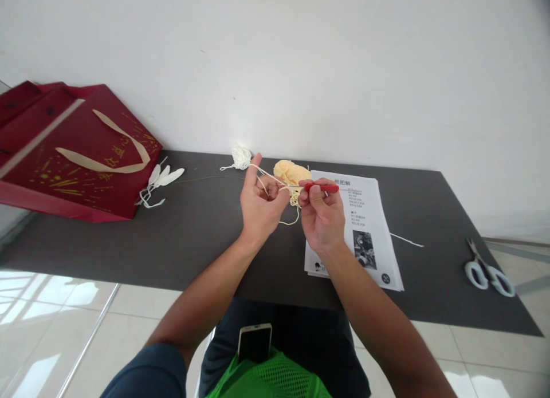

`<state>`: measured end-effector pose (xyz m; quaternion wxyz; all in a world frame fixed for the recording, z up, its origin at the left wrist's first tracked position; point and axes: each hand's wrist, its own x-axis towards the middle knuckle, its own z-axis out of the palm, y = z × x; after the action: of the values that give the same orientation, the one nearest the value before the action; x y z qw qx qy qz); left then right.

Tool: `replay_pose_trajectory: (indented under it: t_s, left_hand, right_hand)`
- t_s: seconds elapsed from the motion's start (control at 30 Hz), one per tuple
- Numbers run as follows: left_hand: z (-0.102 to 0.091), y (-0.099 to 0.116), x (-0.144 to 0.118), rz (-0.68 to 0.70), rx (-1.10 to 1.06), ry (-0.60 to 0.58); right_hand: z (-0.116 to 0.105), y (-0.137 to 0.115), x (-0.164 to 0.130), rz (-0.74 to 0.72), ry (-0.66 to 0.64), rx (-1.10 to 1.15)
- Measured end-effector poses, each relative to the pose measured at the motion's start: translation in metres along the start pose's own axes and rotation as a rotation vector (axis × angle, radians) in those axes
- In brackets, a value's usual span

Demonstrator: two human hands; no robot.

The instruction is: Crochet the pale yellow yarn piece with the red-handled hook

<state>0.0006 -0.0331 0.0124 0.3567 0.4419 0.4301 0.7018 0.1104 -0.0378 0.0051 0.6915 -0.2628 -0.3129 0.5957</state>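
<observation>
My right hand [323,221] is closed round the red handle of a crochet hook [329,188], whose thin metal shaft points left. My left hand [259,208] has its index finger raised, with pale yellow yarn [267,172] running over it towards the hook. Thumb and other fingers pinch the yarn close to the hook's tip; any stitches there are too small to make out. Just behind my hands lies a pale yellow yarn ball [289,171], with loose loops trailing down from it. A white yarn ball [241,156] sits to its left, near the wall.
Printed sheets [369,215] lie partly under my right hand. Scissors [487,272] with pale handles rest at the table's right end. On the left are a red gift bag [86,157] and white leaf-shaped pieces with strings [165,177]. A phone [254,342] is at my lap.
</observation>
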Motion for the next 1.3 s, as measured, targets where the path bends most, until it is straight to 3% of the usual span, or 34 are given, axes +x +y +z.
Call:
replay_pose_trajectory:
  t_s: [0.37, 0.7, 1.3]
  left_hand:
    - [-0.0024, -0.0009, -0.0038, -0.078, 0.037, -0.051]
    - [-0.0027, 0.0001, -0.0027, -0.024, 0.058, -0.065]
    - [-0.0026, 0.0052, -0.0032, -0.066, 0.019, -0.012]
  right_hand:
    - [-0.0013, -0.0028, 0.0015, -0.037, -0.001, -0.038]
    - [-0.0041, -0.0053, 0.0023, -0.137, 0.007, -0.066]
    - [-0.0059, -0.0022, 0.002, -0.296, -0.03, -0.145]
